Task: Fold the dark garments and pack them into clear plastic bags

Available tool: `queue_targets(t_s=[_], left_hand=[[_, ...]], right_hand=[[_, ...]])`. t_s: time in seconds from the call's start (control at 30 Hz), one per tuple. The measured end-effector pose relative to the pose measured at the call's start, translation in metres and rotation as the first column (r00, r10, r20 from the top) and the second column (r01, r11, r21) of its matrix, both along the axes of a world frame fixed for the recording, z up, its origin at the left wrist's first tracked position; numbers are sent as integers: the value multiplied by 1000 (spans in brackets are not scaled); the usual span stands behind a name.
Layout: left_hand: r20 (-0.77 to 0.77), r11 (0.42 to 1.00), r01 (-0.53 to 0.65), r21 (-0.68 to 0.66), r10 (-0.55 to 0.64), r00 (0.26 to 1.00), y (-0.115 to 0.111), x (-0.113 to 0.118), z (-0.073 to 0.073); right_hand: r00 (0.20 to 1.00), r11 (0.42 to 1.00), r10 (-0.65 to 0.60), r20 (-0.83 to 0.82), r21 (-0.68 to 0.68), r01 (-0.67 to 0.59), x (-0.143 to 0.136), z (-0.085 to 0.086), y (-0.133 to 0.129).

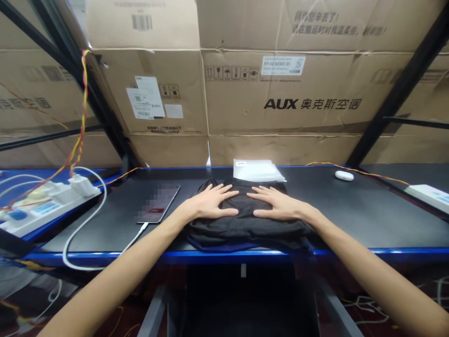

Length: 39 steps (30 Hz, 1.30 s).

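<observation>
A dark, wrinkled piece of cloth (242, 231) lies bunched near the front edge of the black tabletop, a dark blue strip showing along its near side. My left hand (212, 201) rests flat on its left part, palm down, fingers stretched out. On the right part, my right hand (275, 202) lies the same way with fingers extended. A gap separates the two thumbs. Just behind the cloth is a stack of white, translucent flat packets (258, 170). Whether the cloth is a garment I cannot tell.
A phone (159, 204) with a white charging cable (101, 206) lies left. White power strips sit at the left (45, 206) and right (430, 196). A small white case (344, 176) lies back right. Cardboard boxes (238, 112) stand behind, between black metal posts (396, 89).
</observation>
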<state>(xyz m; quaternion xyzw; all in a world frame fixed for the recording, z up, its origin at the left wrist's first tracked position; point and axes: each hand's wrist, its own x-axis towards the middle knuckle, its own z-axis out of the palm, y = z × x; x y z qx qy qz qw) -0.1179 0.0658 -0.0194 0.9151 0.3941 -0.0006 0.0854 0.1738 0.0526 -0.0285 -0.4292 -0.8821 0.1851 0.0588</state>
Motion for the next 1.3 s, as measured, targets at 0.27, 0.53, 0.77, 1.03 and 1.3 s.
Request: queue_targets(t_s=[0.27, 0.53, 0.77, 1.03, 1.3], left_hand=[[-4, 1000, -3, -9, 3, 1000, 0, 1, 1], [4, 1000, -3, -14, 4, 1000, 0, 1, 1], [8, 1000, 0, -12, 0, 1000, -1, 0, 1], [6, 1000, -1, -14, 1, 1000, -1, 0, 1], [4, 1000, -2, -20, 2, 1000, 0, 0, 1]], right_hand=[[1000, 1000, -4, 12, 2, 4, 0, 1, 0], [1000, 1000, 11, -4, 8, -11, 2, -3, 2], [1000, 1000, 8, -15, 8, -8, 2, -4, 3], [1000, 1000, 6, 24, 11, -6, 0, 1, -1], [1000, 1000, -5, 3, -7, 5, 0, 0, -1]])
